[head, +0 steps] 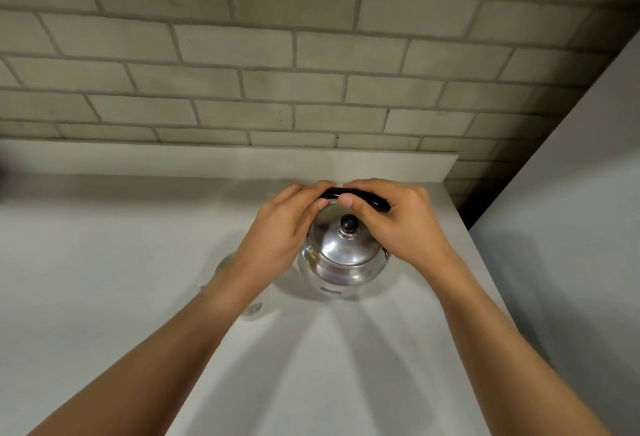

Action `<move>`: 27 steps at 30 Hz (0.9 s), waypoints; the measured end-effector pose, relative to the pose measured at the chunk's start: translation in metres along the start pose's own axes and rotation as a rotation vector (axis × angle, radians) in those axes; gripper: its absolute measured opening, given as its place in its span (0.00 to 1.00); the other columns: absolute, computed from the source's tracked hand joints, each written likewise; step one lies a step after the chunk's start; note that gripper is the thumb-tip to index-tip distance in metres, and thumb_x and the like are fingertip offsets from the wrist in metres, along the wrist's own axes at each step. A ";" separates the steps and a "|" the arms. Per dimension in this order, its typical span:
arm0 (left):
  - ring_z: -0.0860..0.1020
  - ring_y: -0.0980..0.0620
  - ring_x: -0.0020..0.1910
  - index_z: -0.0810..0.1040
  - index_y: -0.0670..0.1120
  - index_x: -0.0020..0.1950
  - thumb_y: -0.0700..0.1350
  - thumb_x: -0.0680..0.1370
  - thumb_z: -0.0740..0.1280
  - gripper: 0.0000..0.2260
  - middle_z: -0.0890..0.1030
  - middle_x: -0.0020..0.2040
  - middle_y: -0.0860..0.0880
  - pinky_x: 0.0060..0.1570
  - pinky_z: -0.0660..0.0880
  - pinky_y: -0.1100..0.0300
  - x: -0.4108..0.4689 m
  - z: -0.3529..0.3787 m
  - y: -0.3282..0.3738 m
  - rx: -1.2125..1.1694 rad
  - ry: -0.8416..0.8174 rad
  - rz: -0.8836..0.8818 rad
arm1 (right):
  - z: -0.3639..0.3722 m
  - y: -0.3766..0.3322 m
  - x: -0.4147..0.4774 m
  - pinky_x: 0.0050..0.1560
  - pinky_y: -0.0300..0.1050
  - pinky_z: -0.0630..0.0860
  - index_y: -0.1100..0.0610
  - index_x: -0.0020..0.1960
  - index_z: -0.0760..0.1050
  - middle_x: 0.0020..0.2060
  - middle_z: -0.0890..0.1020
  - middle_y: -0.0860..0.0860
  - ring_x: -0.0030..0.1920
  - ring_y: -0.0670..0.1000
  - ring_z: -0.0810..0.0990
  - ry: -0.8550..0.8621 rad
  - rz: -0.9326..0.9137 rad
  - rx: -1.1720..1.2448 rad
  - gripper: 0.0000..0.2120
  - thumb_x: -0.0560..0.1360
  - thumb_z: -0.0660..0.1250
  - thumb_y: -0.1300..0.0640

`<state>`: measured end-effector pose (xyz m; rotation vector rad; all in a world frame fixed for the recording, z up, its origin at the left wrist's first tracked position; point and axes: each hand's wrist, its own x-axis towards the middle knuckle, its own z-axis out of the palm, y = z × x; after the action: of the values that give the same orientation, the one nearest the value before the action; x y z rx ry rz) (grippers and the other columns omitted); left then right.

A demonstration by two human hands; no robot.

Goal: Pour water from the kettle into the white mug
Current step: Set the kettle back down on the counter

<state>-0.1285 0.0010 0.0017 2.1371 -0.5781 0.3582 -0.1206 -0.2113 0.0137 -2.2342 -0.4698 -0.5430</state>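
A shiny steel kettle (341,259) with a black lid knob stands on the white counter (104,262) near the back wall. Its black handle (375,201) arches over the lid. My left hand (284,228) grips the handle's left end with fingers curled over it. My right hand (398,224) is closed around the handle's right part, thumb pressed on the near side. The spout is hidden behind my hands. Beneath my left forearm shows part of a white rounded thing (225,262), perhaps the mug, mostly covered.
A grey brick wall (277,72) rises behind a low white ledge (225,158). The counter's right edge runs diagonally, with a grey panel (571,210) beyond it. A small shiny spot (255,307) lies on the counter under my left wrist.
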 end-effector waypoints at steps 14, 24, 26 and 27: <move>0.81 0.48 0.50 0.79 0.52 0.68 0.43 0.86 0.61 0.13 0.79 0.49 0.51 0.52 0.82 0.44 0.135 0.029 -0.124 0.040 0.035 -0.206 | 0.069 0.137 0.107 0.47 0.39 0.71 0.49 0.72 0.70 0.50 0.80 0.42 0.50 0.47 0.79 -0.218 0.262 -0.039 0.19 0.86 0.51 0.43; 0.82 0.51 0.47 0.78 0.56 0.69 0.46 0.86 0.62 0.13 0.80 0.54 0.52 0.46 0.85 0.45 0.132 0.038 -0.131 -0.048 0.025 -0.299 | 0.071 0.150 0.108 0.51 0.33 0.69 0.52 0.73 0.72 0.61 0.82 0.49 0.57 0.48 0.79 -0.278 0.265 0.035 0.18 0.87 0.55 0.47; 0.82 0.50 0.48 0.78 0.55 0.69 0.46 0.86 0.62 0.13 0.80 0.55 0.52 0.45 0.85 0.44 0.135 0.039 -0.132 -0.048 0.021 -0.296 | 0.072 0.152 0.109 0.53 0.35 0.70 0.51 0.72 0.72 0.61 0.82 0.49 0.58 0.48 0.78 -0.278 0.271 0.039 0.18 0.87 0.55 0.47; 0.82 0.50 0.49 0.78 0.55 0.69 0.45 0.86 0.62 0.13 0.80 0.56 0.52 0.45 0.84 0.44 0.135 0.040 -0.134 -0.046 0.028 -0.281 | 0.072 0.153 0.110 0.52 0.33 0.70 0.51 0.72 0.72 0.61 0.82 0.49 0.57 0.47 0.78 -0.274 0.268 0.041 0.18 0.87 0.55 0.46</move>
<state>0.0586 0.0002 -0.0517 2.1296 -0.2615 0.2153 0.0634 -0.2363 -0.0654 -2.2943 -0.3066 -0.0873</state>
